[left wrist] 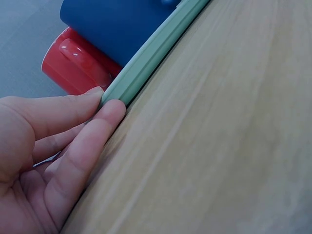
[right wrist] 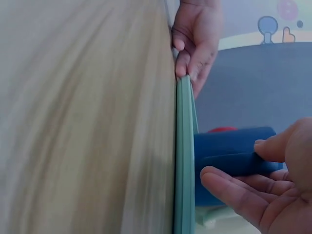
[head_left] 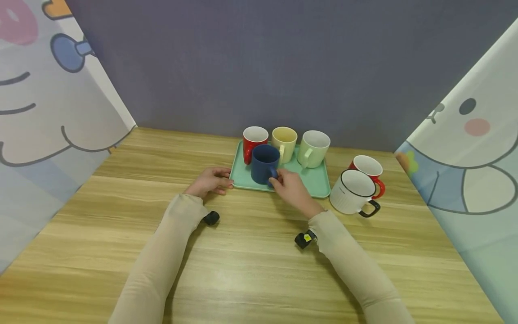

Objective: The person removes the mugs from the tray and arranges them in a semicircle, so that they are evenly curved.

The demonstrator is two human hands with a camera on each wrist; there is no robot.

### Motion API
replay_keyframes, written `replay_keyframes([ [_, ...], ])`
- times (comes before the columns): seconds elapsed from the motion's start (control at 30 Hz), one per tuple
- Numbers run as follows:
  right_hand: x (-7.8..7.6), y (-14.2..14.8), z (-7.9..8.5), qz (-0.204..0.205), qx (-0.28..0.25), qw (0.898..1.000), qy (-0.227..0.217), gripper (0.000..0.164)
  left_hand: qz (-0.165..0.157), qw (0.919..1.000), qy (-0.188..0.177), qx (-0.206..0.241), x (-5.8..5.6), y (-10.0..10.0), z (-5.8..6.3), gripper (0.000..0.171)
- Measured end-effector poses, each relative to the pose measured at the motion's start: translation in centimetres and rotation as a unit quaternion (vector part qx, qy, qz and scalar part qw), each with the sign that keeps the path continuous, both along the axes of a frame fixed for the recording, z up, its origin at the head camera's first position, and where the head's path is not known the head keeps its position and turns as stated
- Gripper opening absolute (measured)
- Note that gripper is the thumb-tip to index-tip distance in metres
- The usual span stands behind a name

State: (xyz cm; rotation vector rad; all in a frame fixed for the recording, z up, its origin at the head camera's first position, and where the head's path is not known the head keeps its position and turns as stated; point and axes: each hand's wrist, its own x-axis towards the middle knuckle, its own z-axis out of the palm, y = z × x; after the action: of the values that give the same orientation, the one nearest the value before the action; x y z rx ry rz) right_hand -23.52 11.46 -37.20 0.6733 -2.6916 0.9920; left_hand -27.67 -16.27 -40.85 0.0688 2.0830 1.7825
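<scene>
Two hands at a tray of mugs. The right hand [head_left: 292,188] holds the blue mug [head_left: 261,168] by its handle [right wrist: 229,163], the thumb on one side and the fingers on the other. The blue mug is upright at the front left of the green tray [head_left: 315,180], its handle toward the right hand; in the right wrist view the tray's rim hides its base. The left hand [head_left: 209,181] has a narrow grip: its fingertips pinch the tray's front left corner, as the left wrist view shows.

Three more mugs stand upright along the back of the tray: from left to right, a red mug [head_left: 247,146], partly hidden by the blue mug, a yellow mug [head_left: 288,150] and a pale green mug [head_left: 314,155]. On the table [head_left: 243,252], just beside the tray's right end, stands a white mug [head_left: 348,195] with a black rim and black handle. Behind it, partly covered, is a second red mug [head_left: 367,165], white inside. A plain grey panel [head_left: 263,63] rises behind the table; the side panels [head_left: 445,171] bear cartoon prints.
</scene>
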Motion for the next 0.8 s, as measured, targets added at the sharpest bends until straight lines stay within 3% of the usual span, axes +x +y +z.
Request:
replay_keyframes([
  [0.3, 0.2, 1.4, 0.7, -0.027, -0.041, 0.997, -0.065, 0.011, -0.004, 1.0, 0.002, 0.001, -0.1, 0.0, -0.1, 0.062],
  [0.8, 0.9, 2.5, 1.1, -0.02, -0.05, 0.997, -0.062, 0.014, -0.009, 0.9999, -0.001, -0.005, -0.2, -0.1, -0.1, 0.062],
])
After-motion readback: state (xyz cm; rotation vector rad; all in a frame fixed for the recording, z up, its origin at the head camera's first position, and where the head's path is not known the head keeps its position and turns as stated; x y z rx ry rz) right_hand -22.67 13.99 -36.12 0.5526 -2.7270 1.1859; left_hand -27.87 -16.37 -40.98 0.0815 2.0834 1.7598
